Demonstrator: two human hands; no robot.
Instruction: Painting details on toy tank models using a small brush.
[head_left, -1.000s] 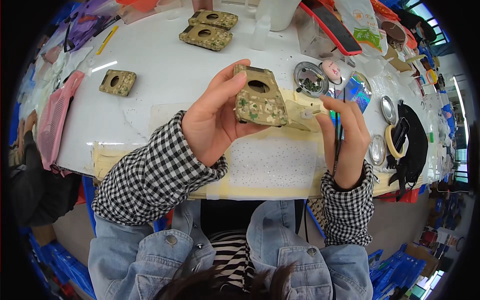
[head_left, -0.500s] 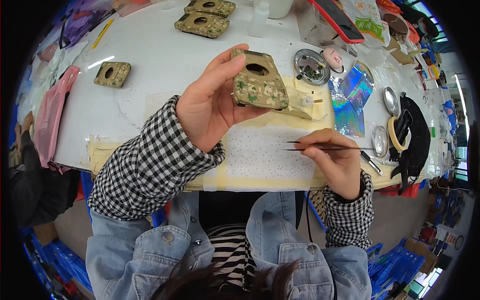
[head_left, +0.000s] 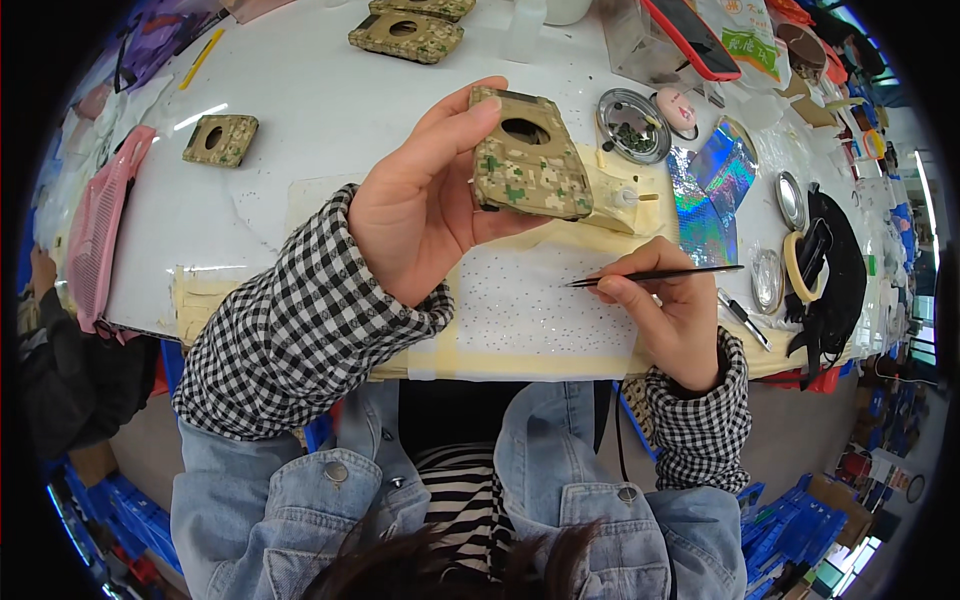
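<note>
Because its broad face with the round hole is turned up toward the head view, the camouflage shell (head_left: pixel 535 178) seems to be held so that this face can be seen well; it is found at one o'clock from the middle of the view, above the tabletop (head_left: pixel 320 110). By the left hand (head_left: pixel 412 195) it is clasped along its left side, the thumb being laid on the upper corner, so the grip there is closed around the shell. At three o'clock, the dark tweezers (head_left: pixel 695 271) are pinched in the grip of the right hand (head_left: pixel 668 308), in the manner of a pen, probably for fine control, and their points are directed to nine o'clock, over the speckled white sheet (head_left: pixel 530 310). It cannot be told whether these points are touching the sheet, or whether a speck is caught between them. The underside of the shell and most left fingertips are hidden, and the cream-coloured part (head_left: pixel 612 200) behind it is partly covered. Between eleven and twelve o'clock, a second camouflage shell (head_left: pixel 407 38) is shown whole, while another one (head_left: pixel 425 8) behind it is cut off by the upper edge.
</note>
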